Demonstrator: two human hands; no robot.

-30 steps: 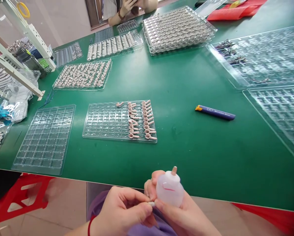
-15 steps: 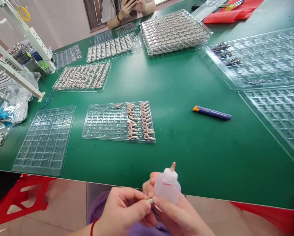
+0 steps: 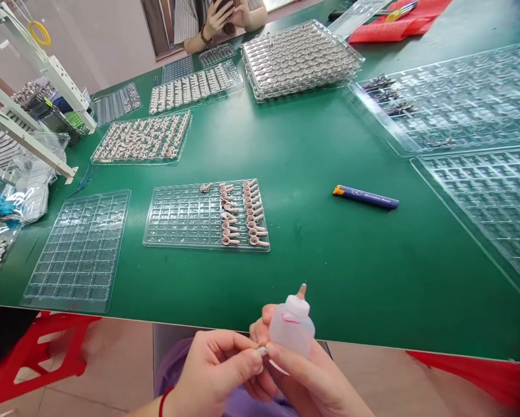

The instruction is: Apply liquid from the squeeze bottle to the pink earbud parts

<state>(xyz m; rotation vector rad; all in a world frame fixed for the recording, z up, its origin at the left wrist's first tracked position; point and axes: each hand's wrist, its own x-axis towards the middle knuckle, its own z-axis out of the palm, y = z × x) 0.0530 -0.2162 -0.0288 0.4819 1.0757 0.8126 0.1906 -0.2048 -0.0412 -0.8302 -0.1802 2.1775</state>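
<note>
My right hand (image 3: 312,379) holds a small translucent squeeze bottle (image 3: 291,327) with a tan nozzle pointing up, just off the near edge of the green table (image 3: 351,260). My left hand (image 3: 216,370) pinches a tiny pale part (image 3: 262,351) against the right hand's fingertips, beside the bottle. In front of me on the table lies a clear plastic tray (image 3: 181,215) whose right columns carry several pink spoon-shaped parts (image 3: 242,213).
An empty clear tray (image 3: 79,252) lies at left, a blue pen-like tool (image 3: 366,197) at right, large clear trays (image 3: 472,174) far right. Filled trays (image 3: 301,58) stand at the back, where another person sits. A red stool (image 3: 37,347) is below left.
The view has drifted slightly right and up. Both hands stay together with the bottle and the small part, shifting a little to the left in the picture.
</note>
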